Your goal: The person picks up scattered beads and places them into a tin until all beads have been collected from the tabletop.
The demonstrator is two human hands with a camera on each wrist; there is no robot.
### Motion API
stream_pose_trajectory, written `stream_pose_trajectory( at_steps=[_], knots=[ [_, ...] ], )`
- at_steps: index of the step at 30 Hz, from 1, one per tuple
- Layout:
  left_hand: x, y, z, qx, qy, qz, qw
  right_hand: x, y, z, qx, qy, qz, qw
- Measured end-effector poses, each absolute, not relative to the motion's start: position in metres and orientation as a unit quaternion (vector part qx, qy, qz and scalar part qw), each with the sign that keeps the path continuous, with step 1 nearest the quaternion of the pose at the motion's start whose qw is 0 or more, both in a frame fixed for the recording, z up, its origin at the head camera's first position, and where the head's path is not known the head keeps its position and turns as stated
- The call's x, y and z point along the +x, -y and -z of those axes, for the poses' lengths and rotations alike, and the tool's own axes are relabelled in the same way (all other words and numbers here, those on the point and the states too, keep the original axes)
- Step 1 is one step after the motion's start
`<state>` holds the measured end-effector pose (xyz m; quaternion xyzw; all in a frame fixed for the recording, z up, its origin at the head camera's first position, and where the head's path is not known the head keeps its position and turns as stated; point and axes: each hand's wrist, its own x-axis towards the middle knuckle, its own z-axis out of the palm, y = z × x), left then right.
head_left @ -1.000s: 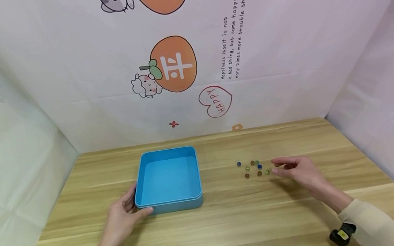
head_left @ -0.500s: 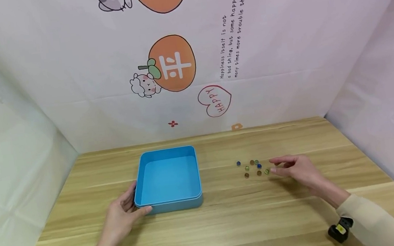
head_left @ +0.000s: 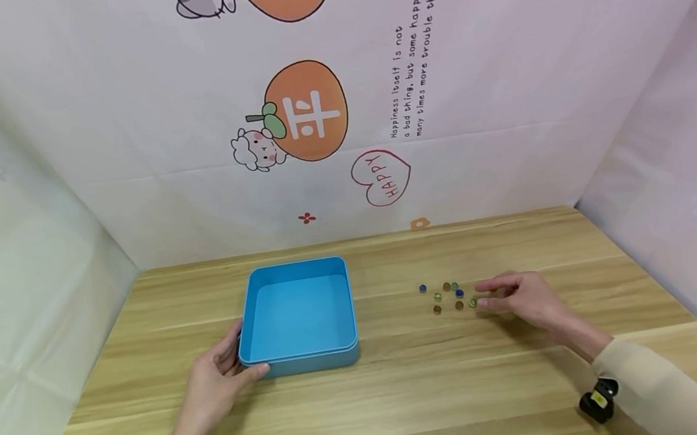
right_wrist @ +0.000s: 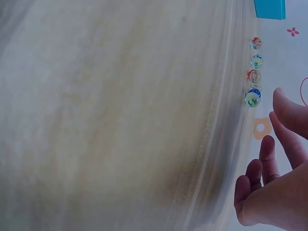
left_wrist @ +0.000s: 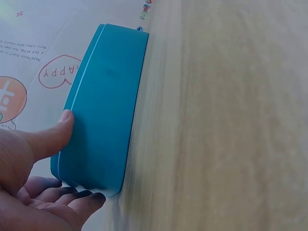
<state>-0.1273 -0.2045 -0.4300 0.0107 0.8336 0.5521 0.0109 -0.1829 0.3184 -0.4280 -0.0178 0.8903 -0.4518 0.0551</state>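
An open square blue box sits on the wooden table. My left hand holds its near left corner, the thumb on the front wall and the fingers around the left side; the left wrist view shows the box wall between them. To the box's right lie several small glass marbles, among them blue, brown and green ones. Just right of the group is my right hand, thumb and fingers apart, nothing visible between them. Its thumb tip is close to the rightmost green marble.
The wooden tabletop meets a printed white backdrop at its far edge. White sheets hang at left and right. A small black device is strapped at the right sleeve.
My right hand has shifted slightly left, bringing its thumb nearer the rightmost green marble. The left hand, the box and the marbles stay in place.
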Motion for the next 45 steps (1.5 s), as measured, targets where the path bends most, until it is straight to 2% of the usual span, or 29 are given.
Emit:
stream_pose_trajectory(
  at_steps=[45],
  knots=[
    [-0.1262, 0.2010, 0.4339, -0.008, -0.833, -0.553, 0.000, -0.1844, -0.3197, 0.4261, -0.002, -0.898, 0.435, 0.063]
  ],
)
